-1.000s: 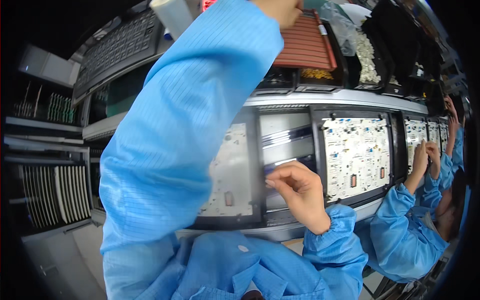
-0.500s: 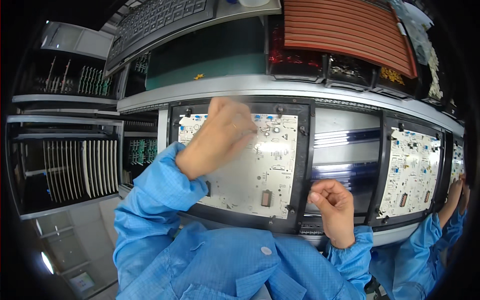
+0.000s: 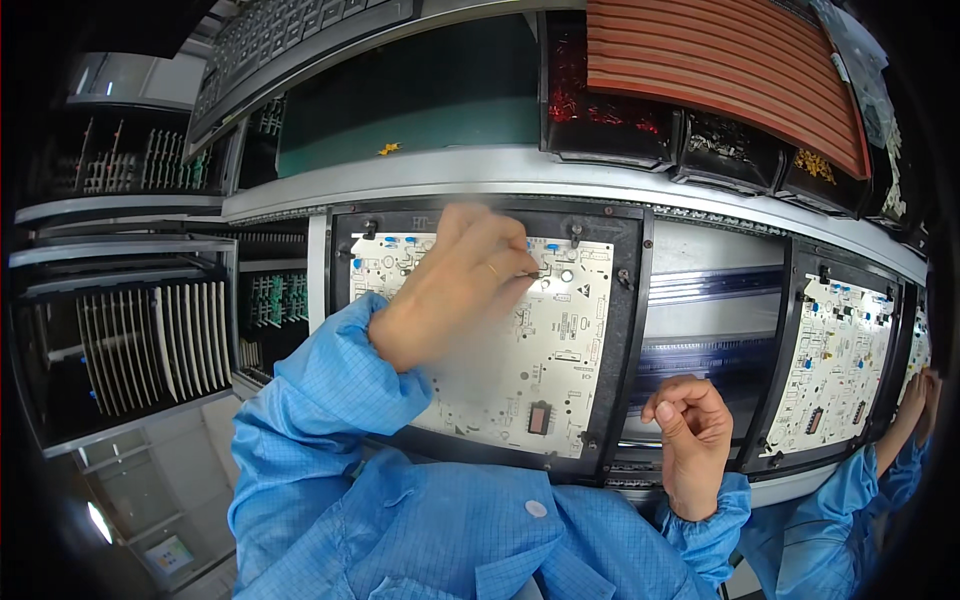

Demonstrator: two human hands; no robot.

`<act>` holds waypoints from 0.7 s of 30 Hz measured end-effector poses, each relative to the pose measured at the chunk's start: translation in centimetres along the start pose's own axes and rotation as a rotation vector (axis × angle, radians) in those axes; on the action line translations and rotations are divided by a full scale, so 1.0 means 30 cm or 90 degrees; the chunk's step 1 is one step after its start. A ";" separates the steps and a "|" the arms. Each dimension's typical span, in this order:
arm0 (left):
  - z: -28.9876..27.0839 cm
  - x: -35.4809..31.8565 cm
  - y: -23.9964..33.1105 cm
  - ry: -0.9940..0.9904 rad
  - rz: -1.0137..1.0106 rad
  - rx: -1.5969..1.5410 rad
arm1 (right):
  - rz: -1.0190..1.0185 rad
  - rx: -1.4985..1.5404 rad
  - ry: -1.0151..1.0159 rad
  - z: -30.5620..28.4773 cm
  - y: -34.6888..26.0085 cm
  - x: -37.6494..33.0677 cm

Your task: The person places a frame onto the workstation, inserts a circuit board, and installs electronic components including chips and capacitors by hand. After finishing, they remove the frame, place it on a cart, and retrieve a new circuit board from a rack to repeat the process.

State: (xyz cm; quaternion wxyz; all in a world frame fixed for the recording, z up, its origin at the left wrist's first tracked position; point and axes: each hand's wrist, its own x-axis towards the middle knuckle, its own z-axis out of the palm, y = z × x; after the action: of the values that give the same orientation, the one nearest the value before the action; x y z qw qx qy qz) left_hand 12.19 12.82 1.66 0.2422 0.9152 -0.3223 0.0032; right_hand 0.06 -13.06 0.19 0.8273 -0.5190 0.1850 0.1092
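My left hand [image 3: 455, 280] reaches over a white circuit board [image 3: 480, 385], its fingers pinched together at the upper part of the board. What the fingertips hold, if anything, is too small to make out. Just to their right a small round capacitor [image 3: 567, 276] stands on the board. Blue components [image 3: 390, 241] line the top edge, and a dark chip [image 3: 540, 418] sits near the bottom. A black frame [image 3: 625, 340] with clamps surrounds the board. My right hand [image 3: 690, 445] is curled beside the frame, thumb against the fingers; anything inside is hidden.
Bins of red parts [image 3: 610, 110], metal parts [image 3: 725, 145] and yellow parts [image 3: 815, 168] stand behind the rail. A second framed board [image 3: 835, 350] lies right, near a co-worker's hand [image 3: 908, 410]. Racks of boards [image 3: 150, 345] stand left; a keyboard [image 3: 290, 45] is at the top.
My left hand has shifted slightly right and down across the board. My right hand has moved a little right and down, still curled. The view has shifted slightly.
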 end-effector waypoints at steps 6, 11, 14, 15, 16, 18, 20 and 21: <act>0.013 0.000 -0.003 0.000 0.008 -0.021 | -0.009 -0.011 0.011 0.001 0.002 0.000; 0.017 0.000 -0.002 0.006 0.013 -0.018 | -0.021 -0.029 0.004 -0.003 0.007 -0.001; 0.006 0.007 0.010 0.001 0.007 -0.005 | -0.023 -0.031 0.007 0.001 0.003 0.000; 0.004 0.009 0.013 -0.004 0.000 0.007 | -0.021 -0.032 0.006 0.001 0.005 -0.001; 0.004 0.009 0.012 -0.004 -0.002 0.006 | -0.022 -0.029 0.005 0.001 0.006 -0.002; 0.005 0.009 0.008 -0.006 0.002 -0.001 | -0.022 -0.027 0.003 0.000 0.010 -0.001; 0.015 0.003 -0.004 0.000 0.007 -0.014 | -0.029 -0.004 0.017 0.002 0.011 0.001; 0.018 0.001 -0.008 0.007 0.015 -0.027 | -0.028 -0.005 0.016 0.003 0.011 0.001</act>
State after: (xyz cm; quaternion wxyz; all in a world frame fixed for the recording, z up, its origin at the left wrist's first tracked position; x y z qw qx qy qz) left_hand 12.29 12.73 1.08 0.2633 0.9059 -0.3316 0.0040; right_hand -0.01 -12.83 -0.05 0.8252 -0.5274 0.1834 0.0856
